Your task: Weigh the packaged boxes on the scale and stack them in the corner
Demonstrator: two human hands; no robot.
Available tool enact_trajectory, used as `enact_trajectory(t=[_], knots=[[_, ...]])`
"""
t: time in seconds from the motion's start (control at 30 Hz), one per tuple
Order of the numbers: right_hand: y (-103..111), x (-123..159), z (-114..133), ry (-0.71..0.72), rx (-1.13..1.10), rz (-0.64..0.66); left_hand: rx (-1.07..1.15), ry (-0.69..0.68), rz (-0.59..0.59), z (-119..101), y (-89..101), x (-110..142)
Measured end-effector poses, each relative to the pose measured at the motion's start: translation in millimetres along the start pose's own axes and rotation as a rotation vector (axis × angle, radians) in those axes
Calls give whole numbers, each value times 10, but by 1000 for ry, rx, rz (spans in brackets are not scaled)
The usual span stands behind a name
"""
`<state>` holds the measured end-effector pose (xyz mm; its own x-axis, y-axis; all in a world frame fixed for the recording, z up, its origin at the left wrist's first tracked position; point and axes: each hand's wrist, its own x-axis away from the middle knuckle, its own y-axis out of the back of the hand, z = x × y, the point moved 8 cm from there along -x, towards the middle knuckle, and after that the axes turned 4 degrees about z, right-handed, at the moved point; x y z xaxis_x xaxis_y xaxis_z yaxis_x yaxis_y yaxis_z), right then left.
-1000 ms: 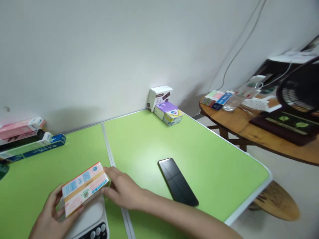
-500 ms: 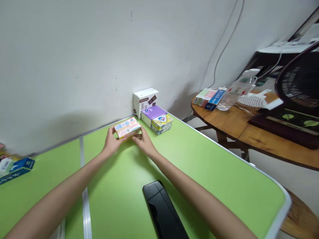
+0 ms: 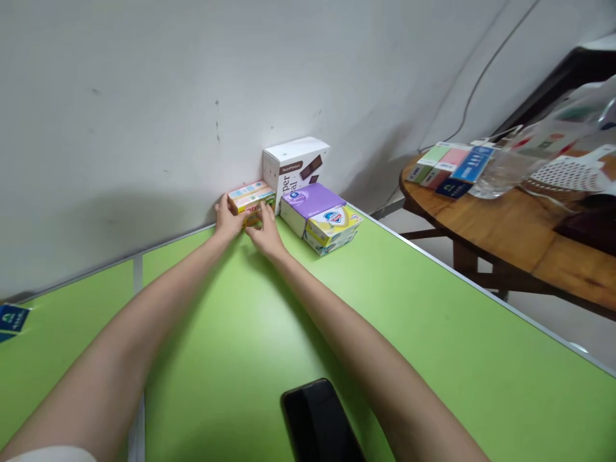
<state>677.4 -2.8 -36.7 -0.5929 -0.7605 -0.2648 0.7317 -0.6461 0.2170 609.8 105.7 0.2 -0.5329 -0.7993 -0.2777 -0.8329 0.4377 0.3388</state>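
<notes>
Both my arms reach to the far edge of the green table [image 3: 433, 333]. My left hand [image 3: 227, 220] and my right hand [image 3: 262, 232] grip an orange and pink box [image 3: 249, 198] from either side, fingers closed on it. The box rests against the wall, touching the left side of a white box with chocolate print [image 3: 294, 168]. A purple box [image 3: 310, 204] and a yellow soap box [image 3: 333, 225] lie just right of my right hand.
A black phone [image 3: 320, 427] lies face up near the table's front edge between my forearms. A blue box [image 3: 12, 317] shows at the far left. To the right stands a round wooden table [image 3: 529, 244] with coloured boxes, a glass and a white basket.
My hands lifted the orange and pink box off the scale near me, carried it across the table and set it against the wall beside the white box. The view moved forward.
</notes>
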Motion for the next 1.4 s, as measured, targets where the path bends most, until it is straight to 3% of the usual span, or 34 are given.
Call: enact_trajectory(t=[0.17,0.27,0.37,0.47,0.57,0.63,0.7,0.8,1.0,1.1,1.27,1.4], knots=[[-10,55,-33,-114,-79,-26,-55,104,-31,46,-84,63],[13,119,52,-186,-85,-14,-95,166,13,6,-91,177],[-2,321,283,-200,-72,53,-119,171,154,-117,6,452],[-209,767,672,-154,-76,260,-122,119,403,-267,260,967],[-575,1426,1151,-89,-81,564,-130,65,667,-398,703,1680],[-876,1904,1456,-61,-11,832,-165,39,793,-477,1068,2158],[-1141,2274,1708,-77,50,1022,-233,14,869,-544,1445,2556],[-1590,2568,2066,-50,113,1191,-283,10,875,-584,2031,2928],[-2747,2682,2557,76,180,1358,-129,167,601,-275,3233,3130],[-3224,2714,2698,81,202,1409,-62,191,456,-81,3693,3166],[-3668,2717,2840,82,226,1443,-136,160,383,85,4116,3182],[-3952,2455,2766,-62,4,1433,-389,115,331,143,4460,2881]])
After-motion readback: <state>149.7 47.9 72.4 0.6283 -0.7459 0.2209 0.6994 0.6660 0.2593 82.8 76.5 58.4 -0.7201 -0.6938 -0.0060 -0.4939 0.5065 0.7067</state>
